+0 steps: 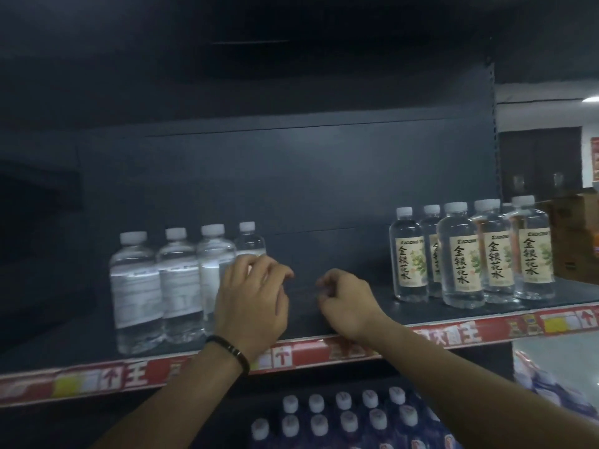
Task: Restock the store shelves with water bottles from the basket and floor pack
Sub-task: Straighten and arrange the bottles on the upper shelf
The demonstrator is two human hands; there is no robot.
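Several clear water bottles [137, 288] with white caps and pale labels stand in a row on the left of the dark shelf [324, 314]. My left hand [251, 301], a dark band on its wrist, hovers in front of the row's right end with fingers loosely bent, holding nothing. My right hand [348, 303] is just to its right over bare shelf, fingers curled in and empty. The two hands are a little apart.
Several clear bottles with beige labels [460, 260] stand at the shelf's right end. A red price strip [453, 335] runs along the shelf front. Below it sit several white-capped bottles [346, 419]. Cardboard boxes [577, 241] stand at far right.
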